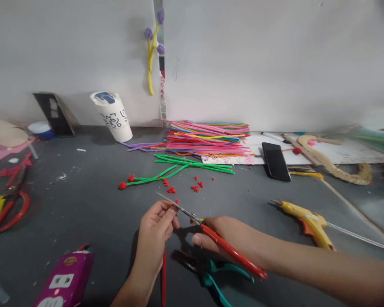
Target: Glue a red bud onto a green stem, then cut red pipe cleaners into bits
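Note:
My left hand [156,232] pinches a red pipe cleaner [164,277] between thumb and fingers. Its tip shows just above the fingertips, and the rest hangs down past the wrist. My right hand [224,238] is closed on a pair of red-handled scissors [233,251]. Their blades point up and left, lying across the tip of the pipe cleaner. Beyond the hands lie small red cut pieces [196,186] in loose groups. Green pipe cleaners [195,164] rest behind them, two of which end in red buds [122,186]. Beneath my right hand are teal-handled pliers [208,279].
A pile of coloured pipe cleaners [208,138] lies by the wall. At right are a yellow glue gun [307,219] and a black phone [275,161]. A white cup [112,117] stands at back left. Other scissors [13,209] and a purple power strip [65,277] lie left.

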Motion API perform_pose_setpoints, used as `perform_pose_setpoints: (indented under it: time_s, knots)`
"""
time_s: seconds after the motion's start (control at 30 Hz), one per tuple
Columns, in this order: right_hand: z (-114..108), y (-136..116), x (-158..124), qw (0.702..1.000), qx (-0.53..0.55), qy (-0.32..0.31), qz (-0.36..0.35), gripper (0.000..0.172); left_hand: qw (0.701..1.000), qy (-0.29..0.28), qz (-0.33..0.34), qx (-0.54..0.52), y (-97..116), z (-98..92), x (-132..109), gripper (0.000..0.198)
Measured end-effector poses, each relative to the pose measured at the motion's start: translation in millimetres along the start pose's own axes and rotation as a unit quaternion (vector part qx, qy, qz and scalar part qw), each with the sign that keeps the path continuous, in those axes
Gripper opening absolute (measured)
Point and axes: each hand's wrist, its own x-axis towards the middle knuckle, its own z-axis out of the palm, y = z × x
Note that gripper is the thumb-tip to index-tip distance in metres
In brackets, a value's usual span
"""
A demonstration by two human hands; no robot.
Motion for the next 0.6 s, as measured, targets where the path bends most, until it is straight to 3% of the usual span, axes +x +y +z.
perform_pose_setpoints:
  time_s: [0.17, 0.47, 0.53, 0.6]
  knots:
    - [3.3, -5.3, 9.5, 0.999, 0.01, -0.016, 0.03, 0.039, 1.0, 0.014, -0.022, 0.005, 0.1, 0.3, 1.8, 0.011]
    - [4.3, -0.1, 20.0, 0.98, 0.103, -0.08, 0.147, 0.051, 0.998, 0.002, -0.054, 0.012, -8.6, -4.9, 9.8, 0.017]
    - [5.5, 7.1, 24.7, 0.978, 0.146, -0.058, 0.138, 0.049, 0.999, -0.006, -0.052, 0.013, -8.2, -3.2, 9.8, 0.015]
    - [6.1, 12.1, 29.8, 0.977, 0.186, 0.005, 0.102, 0.04, 0.998, -0.022, -0.055, 0.015, -6.9, -1.1, 8.4, 0.014]
